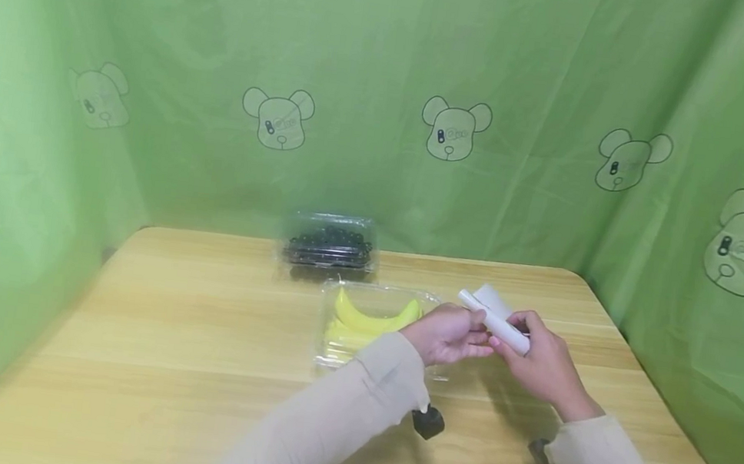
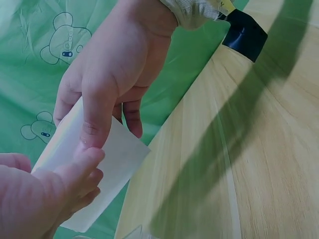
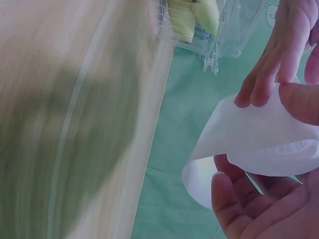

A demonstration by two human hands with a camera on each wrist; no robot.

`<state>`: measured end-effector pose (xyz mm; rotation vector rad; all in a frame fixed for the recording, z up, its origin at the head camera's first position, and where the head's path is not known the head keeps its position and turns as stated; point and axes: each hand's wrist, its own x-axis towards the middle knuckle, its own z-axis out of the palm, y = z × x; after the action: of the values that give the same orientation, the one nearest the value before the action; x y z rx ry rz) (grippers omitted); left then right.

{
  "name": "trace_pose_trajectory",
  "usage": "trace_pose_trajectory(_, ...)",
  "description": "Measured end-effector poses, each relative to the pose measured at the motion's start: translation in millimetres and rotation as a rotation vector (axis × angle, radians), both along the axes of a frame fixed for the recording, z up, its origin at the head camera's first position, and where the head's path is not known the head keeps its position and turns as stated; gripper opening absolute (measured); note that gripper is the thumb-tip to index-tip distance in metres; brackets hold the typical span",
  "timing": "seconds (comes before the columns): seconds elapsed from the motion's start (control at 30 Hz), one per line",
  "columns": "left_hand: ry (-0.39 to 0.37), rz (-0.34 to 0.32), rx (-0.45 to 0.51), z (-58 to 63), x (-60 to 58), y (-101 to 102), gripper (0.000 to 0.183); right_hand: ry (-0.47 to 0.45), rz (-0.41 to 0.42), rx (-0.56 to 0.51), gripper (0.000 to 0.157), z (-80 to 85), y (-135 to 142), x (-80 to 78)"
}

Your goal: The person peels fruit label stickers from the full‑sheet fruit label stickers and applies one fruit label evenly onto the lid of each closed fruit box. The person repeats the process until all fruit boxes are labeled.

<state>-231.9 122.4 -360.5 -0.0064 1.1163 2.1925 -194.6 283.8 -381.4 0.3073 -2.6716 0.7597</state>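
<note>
A small roll of white paper [image 1: 506, 332] with a loose curled flap is held between both hands, above the right part of the table. My right hand [image 1: 547, 366] grips the roll's near end, thumb on one side and fingers round the other; in the left wrist view its thumb lies along the paper [image 2: 117, 162]. My left hand [image 1: 446, 334] pinches the paper at its far end between thumb and fingertip, other fingers fairly straight. In the right wrist view the paper [image 3: 259, 124] bends into an open curl. Just left of the hands lies a clear box [image 1: 323, 350] with yellow bananas [image 1: 375, 321].
Behind the banana box, at the table's back edge, stands a clear lidded box [image 1: 335, 220] of dark round fruit [image 1: 328, 246]. The wooden table [image 1: 156, 345] is enclosed by green curtains [image 1: 382, 32] printed with bear heads. Black devices [image 1: 428, 422] hang at both wrists.
</note>
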Motion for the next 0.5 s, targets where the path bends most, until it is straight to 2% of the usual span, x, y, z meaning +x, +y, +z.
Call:
trace_pose_trajectory(0.2, 0.029, 0.043, -0.025, -1.1, 0.2, 1.7, 0.028, 0.002, 0.030, 0.002, 0.037, -3.9, 2.9, -0.7)
trace_pose_trajectory(0.5, -0.001, 0.111, -0.037, -3.5, -2.6, 3.4, 0.027, -0.041, 0.101, -0.050, 0.039, -4.2, 4.0, 2.4)
